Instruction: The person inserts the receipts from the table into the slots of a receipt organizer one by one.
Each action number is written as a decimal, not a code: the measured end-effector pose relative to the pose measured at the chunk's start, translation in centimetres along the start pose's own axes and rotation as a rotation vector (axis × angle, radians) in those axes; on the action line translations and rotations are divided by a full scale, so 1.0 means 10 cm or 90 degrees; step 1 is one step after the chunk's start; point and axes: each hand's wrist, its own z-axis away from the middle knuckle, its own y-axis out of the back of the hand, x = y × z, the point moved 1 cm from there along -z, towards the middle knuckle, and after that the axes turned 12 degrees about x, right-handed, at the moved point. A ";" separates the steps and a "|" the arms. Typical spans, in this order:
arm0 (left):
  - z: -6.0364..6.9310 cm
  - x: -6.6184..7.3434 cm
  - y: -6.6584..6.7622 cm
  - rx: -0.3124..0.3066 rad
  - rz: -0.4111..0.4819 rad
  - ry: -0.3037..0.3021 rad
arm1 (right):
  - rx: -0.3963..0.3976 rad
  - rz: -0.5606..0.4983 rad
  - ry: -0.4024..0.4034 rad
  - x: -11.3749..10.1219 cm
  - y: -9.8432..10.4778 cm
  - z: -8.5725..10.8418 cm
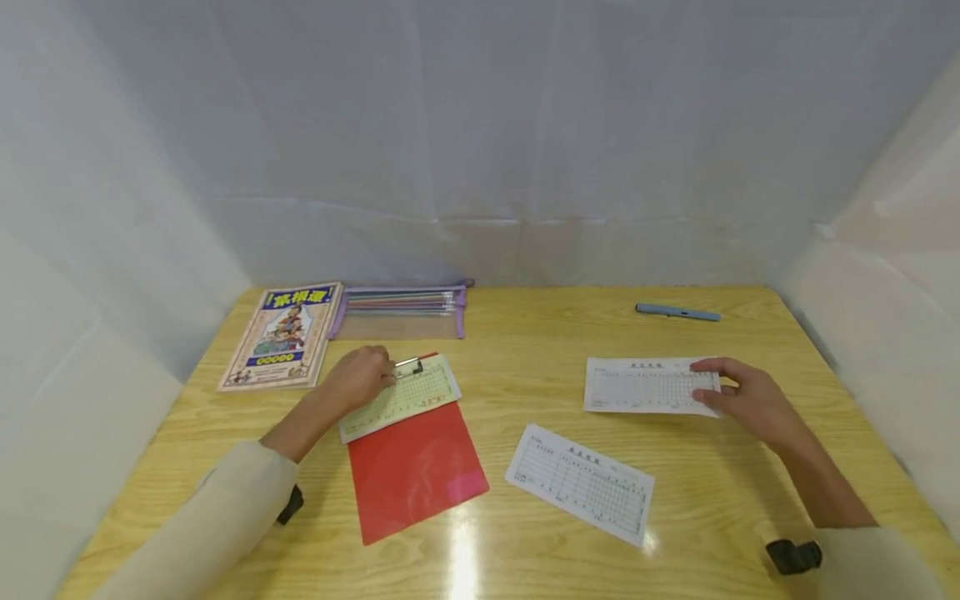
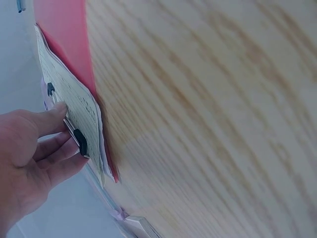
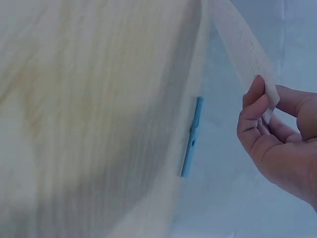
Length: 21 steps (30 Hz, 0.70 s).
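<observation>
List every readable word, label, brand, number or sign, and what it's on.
"菜根": start of the large title on the book; third character unclear, smaller lines unreadable.
Pale green form on the red clipboard: print and red marks too small and blurred.
White form in the right hand: heading and grid text too blurred.
Loose white form: likewise.
No brands or numbers legible.

Remotely, I observe the bare left grip holding the silver wire clip of a red rectangular clipboard bearing a pale green printed paper form. The right grip pinches a white printed paper slip. A second white slip lies slanted on the yellow wood-grain bench. Behind: an illustrated paperback book, a purple-edged clear pencil pouch, a slim blue pen.
</observation>
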 end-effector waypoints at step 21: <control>0.00 -0.03 -0.02 0.018 0.016 -0.014 | -0.147 -0.238 0.115 -1.06 -1.07 -0.58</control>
